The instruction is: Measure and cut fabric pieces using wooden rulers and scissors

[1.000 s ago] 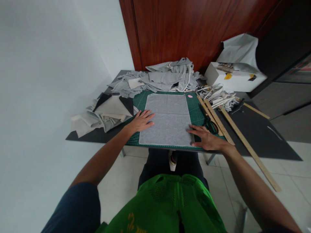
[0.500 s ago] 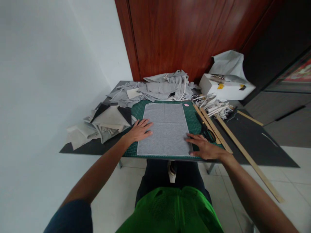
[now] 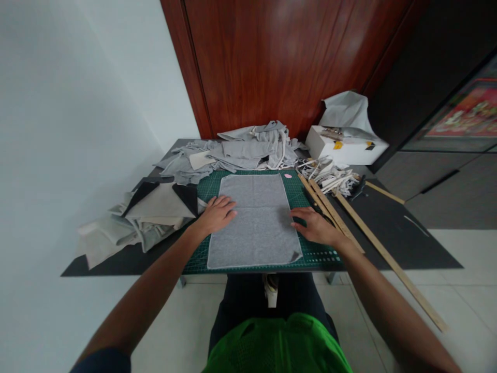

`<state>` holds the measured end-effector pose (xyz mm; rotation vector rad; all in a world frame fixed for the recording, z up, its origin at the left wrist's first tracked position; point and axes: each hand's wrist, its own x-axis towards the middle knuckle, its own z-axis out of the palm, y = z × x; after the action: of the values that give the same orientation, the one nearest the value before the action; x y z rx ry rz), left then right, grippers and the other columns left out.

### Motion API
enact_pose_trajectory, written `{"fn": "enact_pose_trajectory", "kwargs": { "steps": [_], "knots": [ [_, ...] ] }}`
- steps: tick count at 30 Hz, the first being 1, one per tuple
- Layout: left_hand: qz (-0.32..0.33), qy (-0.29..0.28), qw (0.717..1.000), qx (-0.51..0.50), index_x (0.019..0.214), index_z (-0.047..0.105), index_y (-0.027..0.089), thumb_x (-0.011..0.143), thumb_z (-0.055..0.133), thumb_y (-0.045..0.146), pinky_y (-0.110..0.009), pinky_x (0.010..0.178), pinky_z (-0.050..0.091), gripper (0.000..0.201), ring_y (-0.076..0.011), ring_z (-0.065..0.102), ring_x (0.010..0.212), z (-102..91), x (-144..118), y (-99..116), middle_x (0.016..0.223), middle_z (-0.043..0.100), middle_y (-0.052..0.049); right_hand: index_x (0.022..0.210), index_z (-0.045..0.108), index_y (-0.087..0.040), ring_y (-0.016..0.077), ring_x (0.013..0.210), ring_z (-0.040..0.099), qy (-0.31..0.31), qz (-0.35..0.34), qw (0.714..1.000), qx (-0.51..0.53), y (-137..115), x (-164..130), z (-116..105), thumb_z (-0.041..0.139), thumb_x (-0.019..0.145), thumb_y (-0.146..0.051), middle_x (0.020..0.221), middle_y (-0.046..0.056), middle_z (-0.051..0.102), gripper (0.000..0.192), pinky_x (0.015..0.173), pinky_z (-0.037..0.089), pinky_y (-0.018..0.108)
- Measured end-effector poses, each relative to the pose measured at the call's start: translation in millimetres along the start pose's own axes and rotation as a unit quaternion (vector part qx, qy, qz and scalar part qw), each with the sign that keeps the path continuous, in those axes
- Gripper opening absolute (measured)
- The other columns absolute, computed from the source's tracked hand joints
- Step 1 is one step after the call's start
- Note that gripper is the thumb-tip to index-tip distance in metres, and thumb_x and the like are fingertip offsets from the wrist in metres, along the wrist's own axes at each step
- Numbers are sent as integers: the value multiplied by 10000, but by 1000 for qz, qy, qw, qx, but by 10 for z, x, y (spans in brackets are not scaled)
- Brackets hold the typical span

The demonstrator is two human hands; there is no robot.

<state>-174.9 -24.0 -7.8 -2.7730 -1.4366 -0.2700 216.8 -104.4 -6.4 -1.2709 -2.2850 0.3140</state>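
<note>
A grey rectangular piece of fabric (image 3: pixel 254 223) with pale edges lies on a green cutting mat (image 3: pixel 202 259). Its near right corner is turned up slightly. My left hand (image 3: pixel 218 213) rests flat on the fabric's left edge, fingers stretched out. At the right edge, my right hand (image 3: pixel 313 226) has its thumb and fingers apart, the fingertips at the fabric's border. Black-handled scissors (image 3: pixel 327 217) lie just beyond my right hand, partly covered by it.
Wooden rulers (image 3: pixel 375 238) lie on the right, one overhanging the table's front edge. Grey cloth (image 3: pixel 240 153) is heaped at the back. Folded fabric pieces (image 3: pixel 155 212) sit on the left. Cut strips (image 3: pixel 334 176) and a white box (image 3: pixel 349 150) are at the back right.
My right hand has moved up along the fabric's right edge, away from the near corner, which now shows turned up. My left hand stays on the left edge. The view has shifted slightly.
</note>
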Motion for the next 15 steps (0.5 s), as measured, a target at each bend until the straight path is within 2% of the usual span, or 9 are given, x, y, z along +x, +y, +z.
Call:
{"fn": "enact_pose_trajectory", "kwargs": {
  "steps": [3,6,10,15],
  "knots": [
    [-4,8,1000,-7,1368,653,224,1036,429,358,-547,1236,282,422,-299,433,1461,37,119,-42,1475,601,-124,1138,754,-204,276,1159,696,66,7,998,-1,120,251,65,587,941,-191,1200,120,766,259,1057,517,479],
    [-20,13,1000,-17,1343,671,220,1007,476,357,-563,1231,288,412,-318,433,1461,68,236,-97,1472,599,-134,1093,762,-196,269,1140,703,94,48,994,-21,252,483,105,580,915,-142,1174,112,775,260,1070,496,455],
    [-44,14,999,-12,1338,674,222,969,546,407,-574,1233,288,432,-337,420,1474,90,372,-173,1494,580,-140,1082,757,-173,272,1145,696,79,73,994,-36,397,745,183,591,894,-134,1174,125,771,254,1066,473,432],
    [-60,1,998,4,1348,666,206,958,567,461,-537,1230,316,477,-333,435,1467,70,500,-210,1509,566,-152,1055,735,-165,269,1124,690,76,54,994,-53,437,1008,382,555,907,-120,1158,136,768,237,1036,464,421]
  ]
}}
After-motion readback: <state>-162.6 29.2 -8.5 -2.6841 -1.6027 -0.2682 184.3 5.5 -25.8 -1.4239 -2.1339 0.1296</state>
